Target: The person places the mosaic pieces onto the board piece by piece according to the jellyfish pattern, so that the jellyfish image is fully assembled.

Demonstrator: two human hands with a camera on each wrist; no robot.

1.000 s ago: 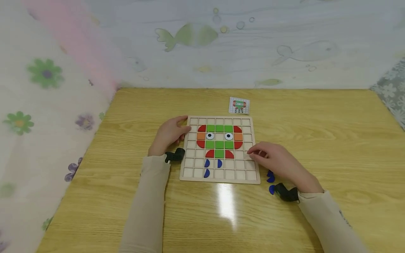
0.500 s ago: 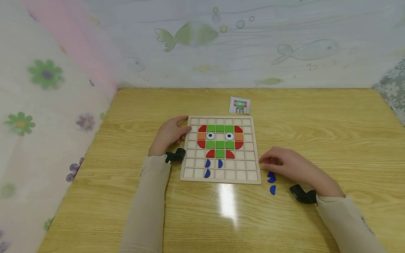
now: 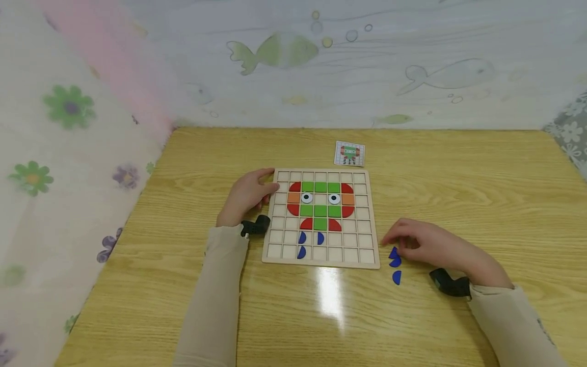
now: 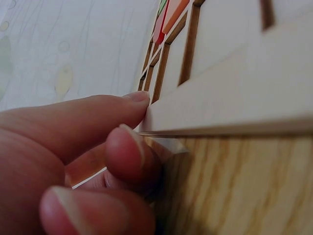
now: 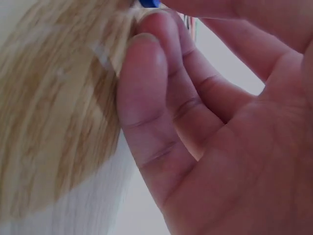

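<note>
A square wooden grid board (image 3: 377, 229) lies on the table. Set into it are green squares (image 3: 320, 211), orange squares, red quarter-rounds, two round eye pieces (image 3: 334, 199) and blue half-round pieces (image 3: 301, 252). My left hand (image 3: 247, 194) holds the board at its far left corner, thumb on the rim. Right of the board, my right hand (image 3: 431, 243) is low over loose blue half-rounds (image 3: 397, 278). Its thumb touches or nearly touches the farthest blue piece (image 3: 393, 253), and the index fingertip stands apart from it. In the right wrist view a blue piece (image 5: 149, 3) shows at the top edge.
A small pattern card (image 3: 349, 154) with the same figure printed on a grid lies behind the board. The wooden table (image 3: 495, 193) meets a painted wall (image 3: 293, 92) at the back and a flowered wall (image 3: 69, 204) at the left.
My right hand has moved from the board's right rim, rightward and nearer to me, to the loose blue pieces. My left hand has kept its place on the board.
</note>
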